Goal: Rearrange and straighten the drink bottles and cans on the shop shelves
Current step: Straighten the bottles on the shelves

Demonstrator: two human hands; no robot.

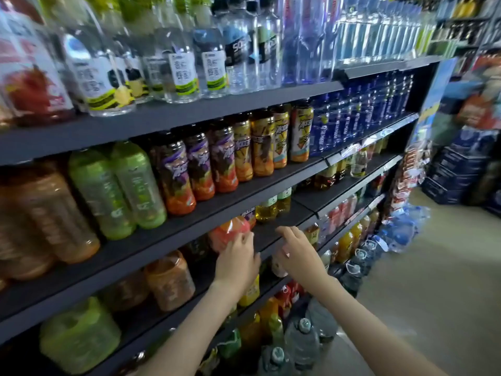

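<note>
Head view: a shop aisle with dark shelving running off to the right, and some blur at the left edge. Both bare forearms reach in from the bottom toward the third shelf (271, 240) down. The left hand (237, 263) shows its back to the camera, and its fingers curl onto the lower right side of an orange-red bottle (229, 232), holding it. That bottle stands at the front of the shelf, tipped a little toward the person, with a dark-labelled bottle just to its left. The right hand (299, 256) is just beside the left but not touching it. Its fingers are loosely bent and spread and grasp nothing, and the fingertips hover over the bare shelf board to the right of the orange-red bottle. Something pale sits under the right palm, but what it is cannot be told. Further back on the same shelf, beyond both hands, stand yellow bottles (267, 210) with pale caps. One shelf up is a row of green bottles (119, 185), then purple-labelled bottles (198, 164), then blue bottles (339, 126) further right. The top shelf carries clear bottles (184, 63) with white labels. On the floor (433, 267) against the foot of the shelving stand large water jugs (302, 340).
</note>
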